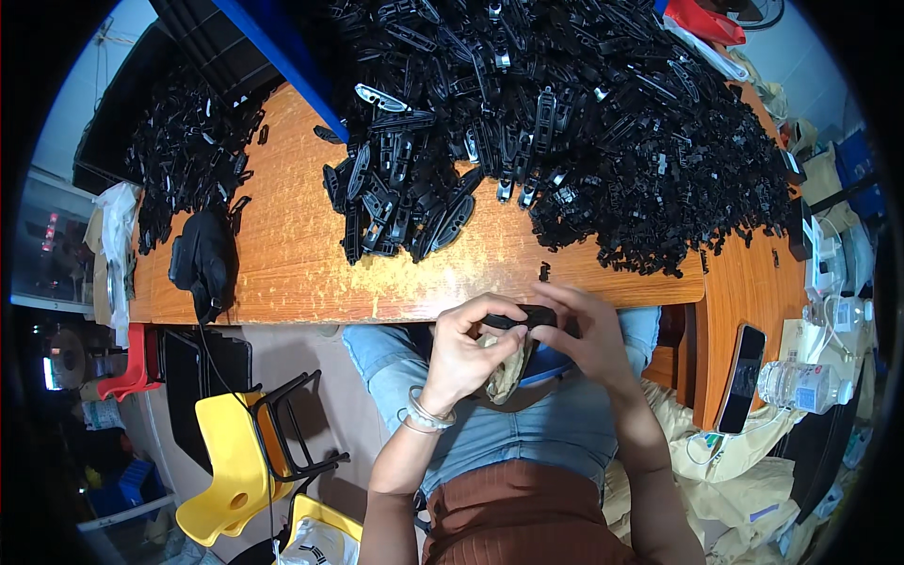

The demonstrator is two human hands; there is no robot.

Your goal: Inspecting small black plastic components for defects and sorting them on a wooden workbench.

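Just in front of the table's near edge, above my lap, I hold a small, long black plastic part (537, 314). My left hand (466, 350) pinches its left end between thumb and fingers. At its other end are the thumb and fingertips of my right hand (586, 331), the thumb pressed against it. Whether a smaller piece sits between those fingertips is too small to tell. One tiny black piece (545, 271) lies alone on the wooden table (311, 264), just beyond my right hand. Farther back is a large heap of long black plastic parts (405, 179).
Tiny black pieces (659, 188) are heaped at the right, and another black pile (193, 141) lies far left beside a blue bin (282, 66). A phone (741, 377) and a plastic bottle (800, 386) are at right. A yellow chair (221, 461) stands lower left.
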